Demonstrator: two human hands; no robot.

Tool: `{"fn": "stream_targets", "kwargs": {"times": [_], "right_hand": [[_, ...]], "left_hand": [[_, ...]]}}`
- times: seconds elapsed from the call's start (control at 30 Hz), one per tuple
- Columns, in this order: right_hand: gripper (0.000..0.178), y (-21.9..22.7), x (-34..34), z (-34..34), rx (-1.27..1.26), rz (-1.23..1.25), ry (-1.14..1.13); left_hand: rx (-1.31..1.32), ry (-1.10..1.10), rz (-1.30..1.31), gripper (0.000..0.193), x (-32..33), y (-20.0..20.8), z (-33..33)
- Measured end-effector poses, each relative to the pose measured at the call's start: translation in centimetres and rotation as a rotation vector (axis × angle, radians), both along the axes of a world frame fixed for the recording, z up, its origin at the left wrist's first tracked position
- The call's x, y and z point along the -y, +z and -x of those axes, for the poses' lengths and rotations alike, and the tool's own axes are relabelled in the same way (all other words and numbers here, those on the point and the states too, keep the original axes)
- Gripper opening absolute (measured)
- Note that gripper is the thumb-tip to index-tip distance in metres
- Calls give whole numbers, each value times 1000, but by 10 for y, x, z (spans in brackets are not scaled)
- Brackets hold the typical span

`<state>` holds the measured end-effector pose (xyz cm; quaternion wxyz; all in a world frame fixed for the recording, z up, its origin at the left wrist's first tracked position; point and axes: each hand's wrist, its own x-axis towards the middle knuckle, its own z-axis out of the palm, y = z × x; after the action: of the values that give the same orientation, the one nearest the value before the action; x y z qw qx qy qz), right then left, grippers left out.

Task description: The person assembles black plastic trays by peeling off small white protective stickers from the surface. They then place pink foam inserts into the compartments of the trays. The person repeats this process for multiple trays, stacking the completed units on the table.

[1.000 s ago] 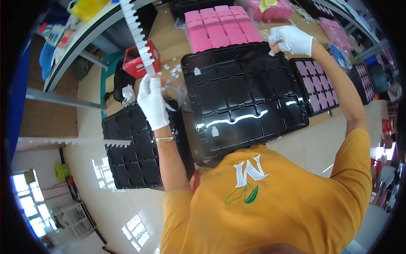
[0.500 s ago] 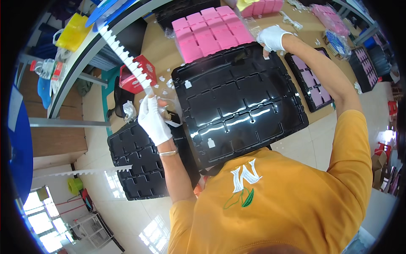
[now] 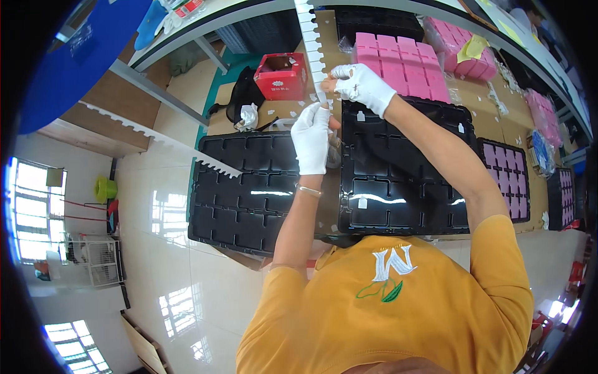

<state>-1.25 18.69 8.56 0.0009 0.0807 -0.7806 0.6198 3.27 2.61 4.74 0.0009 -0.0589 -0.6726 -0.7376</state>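
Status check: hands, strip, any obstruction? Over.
Left hand holds white notched strip. Right hand at strip's edge, contact unclear. Black tray partly hidden by right forearm.

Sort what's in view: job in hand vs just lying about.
Likely in use:
- long white notched strip, in left hand
- glossy black rectangular plastic tray
- small white bottle-shaped labels on it

Apparently lying about:
- open red box
- crumpled white wad

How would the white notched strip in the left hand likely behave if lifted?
The white notched strip is probably light, as the left hand pinches just its near end. It looks thin, so it likely flexes, though its nearly straight run suggests some stiffness. Its toothed edge might snag.
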Motion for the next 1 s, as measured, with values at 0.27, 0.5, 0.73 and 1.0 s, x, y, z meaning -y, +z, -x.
{"fn": "stream_targets", "kwargs": {"times": [0.27, 0.5, 0.73, 1.0], "right_hand": [[20, 33, 14, -18, 212, -1, -85], [21, 62, -72, -118, 54, -396, 109], [15, 56, -170, -263, 163, -1120, 216], [12, -6, -175, -275, 354, -1197, 181]], "left_hand": [[-587, 387, 574, 17, 9, -46, 35], [-756, 375, 797, 33, 33, -15, 30], [-565, 289, 729, 43, 77, -42, -22], [-501, 235, 736, 42, 67, -36, -80]]}}
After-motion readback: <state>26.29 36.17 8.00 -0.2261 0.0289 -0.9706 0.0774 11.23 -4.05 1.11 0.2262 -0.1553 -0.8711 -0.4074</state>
